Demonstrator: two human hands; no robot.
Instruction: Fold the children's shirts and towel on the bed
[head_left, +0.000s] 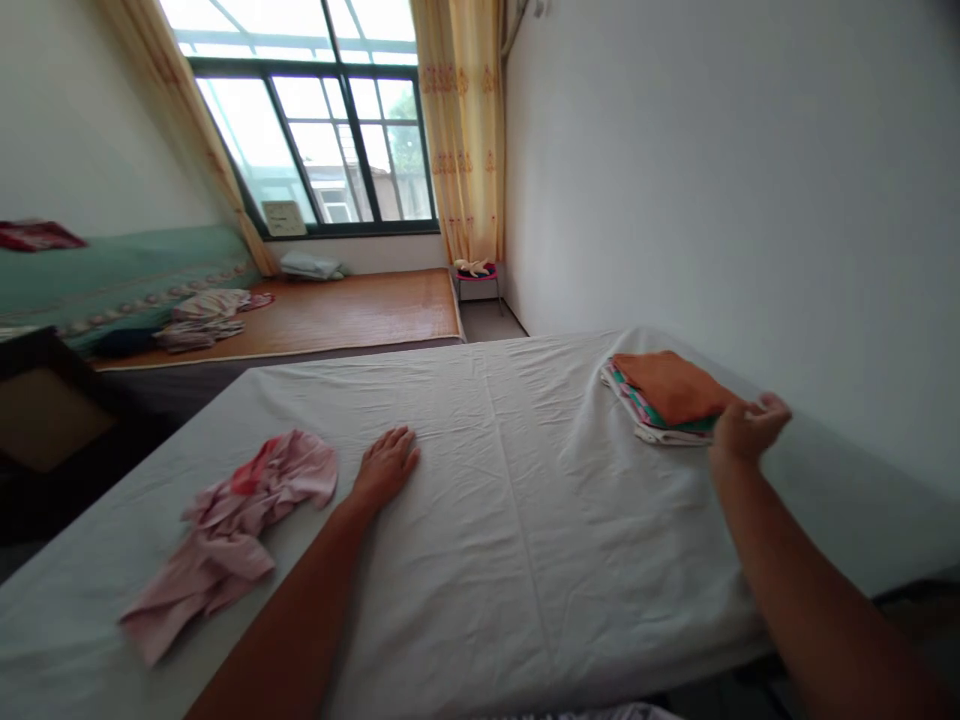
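My left hand (387,466) lies palm down on the white sheet (457,560), fingers stretched out, holding nothing. To its left is a crumpled pink garment (240,520) with a red patch, apart from the hand. On the right, near the wall, sits a neat stack of folded cloths: an orange folded cloth (667,385) on top, a green and pink patterned one (634,395) below, and a whitish one (667,437) at the bottom. My right hand (746,425) is at the stack's near right corner, touching the orange cloth's edge, with its fingers loosely apart and pointing toward the wall.
Beyond the sheeted surface stands a bed with a brown mat (360,310), holding crumpled clothes (210,315) and a folded pale blue cloth (311,265). A small stool (478,278) stands by the curtain (469,150). A white wall (712,180) borders the right side.
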